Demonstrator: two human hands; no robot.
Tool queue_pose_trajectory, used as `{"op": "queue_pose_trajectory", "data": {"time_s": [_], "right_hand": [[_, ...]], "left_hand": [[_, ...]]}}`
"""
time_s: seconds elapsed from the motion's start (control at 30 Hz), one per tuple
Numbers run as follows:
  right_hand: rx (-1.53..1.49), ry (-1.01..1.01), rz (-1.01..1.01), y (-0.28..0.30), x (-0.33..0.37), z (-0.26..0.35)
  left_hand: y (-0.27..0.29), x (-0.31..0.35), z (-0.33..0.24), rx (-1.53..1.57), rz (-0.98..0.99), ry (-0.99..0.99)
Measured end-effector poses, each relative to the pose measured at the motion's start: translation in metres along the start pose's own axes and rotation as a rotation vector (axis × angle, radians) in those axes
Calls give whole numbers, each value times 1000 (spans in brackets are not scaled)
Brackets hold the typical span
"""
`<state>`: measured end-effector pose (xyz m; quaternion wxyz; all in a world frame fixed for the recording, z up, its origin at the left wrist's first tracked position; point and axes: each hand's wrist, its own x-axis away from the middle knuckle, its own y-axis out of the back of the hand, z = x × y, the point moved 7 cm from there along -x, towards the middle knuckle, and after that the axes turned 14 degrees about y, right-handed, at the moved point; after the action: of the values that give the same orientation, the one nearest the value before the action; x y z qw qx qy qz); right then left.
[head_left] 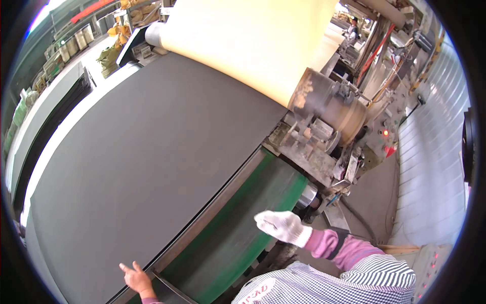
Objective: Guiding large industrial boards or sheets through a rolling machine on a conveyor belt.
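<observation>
A broad dark grey sheet (152, 147) spreads across the left and middle of the view. My bare left hand (135, 278) is at its near edge, with the thumb and index finger apart and nothing in it. My right hand (284, 227) wears a white knit glove and hovers over the green-edged dark belt (233, 223). Its fingers are bunched together, and no object shows in them. A narrow metal rail (207, 213) runs between the sheet and the belt. Beyond, a wide pale yellow sheet (243, 45) passes over a roller above the grey one.
At the right end of the roller stands a machine drum (329, 104) with brackets and cables. A red light (386, 133) glows on a panel beside it. Whitish ribbed sheeting (430, 162) hangs at the far right. Another person (353, 29) is far off at the back.
</observation>
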<state>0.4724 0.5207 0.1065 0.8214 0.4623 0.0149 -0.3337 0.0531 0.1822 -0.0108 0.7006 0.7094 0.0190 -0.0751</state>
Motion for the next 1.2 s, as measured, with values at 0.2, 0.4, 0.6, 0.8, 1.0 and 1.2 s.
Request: {"op": "queue_pose_trajectory", "data": {"time_s": [0.2, 0.4, 0.6, 0.8, 1.0, 1.2], "right_hand": [[93, -712, 799, -20, 162, -26], [294, -1000, 1176, -28, 313, -59], [266, -871, 730, -101, 393, -132], [193, -863, 850, -104, 377, -124], [159, -851, 900, -108, 366, -122], [126, -836, 948, -117, 365, -117]], "left_hand": [[6, 24, 4, 365, 101, -208], [23, 74, -82, 390, -48, -425], [33, 110, -145, 519, -19, -611], [3, 21, 7, 86, -256, -365], [-15, -3, 52, 287, 27, -213], [9, 49, -49, 393, 1, -366]]}}
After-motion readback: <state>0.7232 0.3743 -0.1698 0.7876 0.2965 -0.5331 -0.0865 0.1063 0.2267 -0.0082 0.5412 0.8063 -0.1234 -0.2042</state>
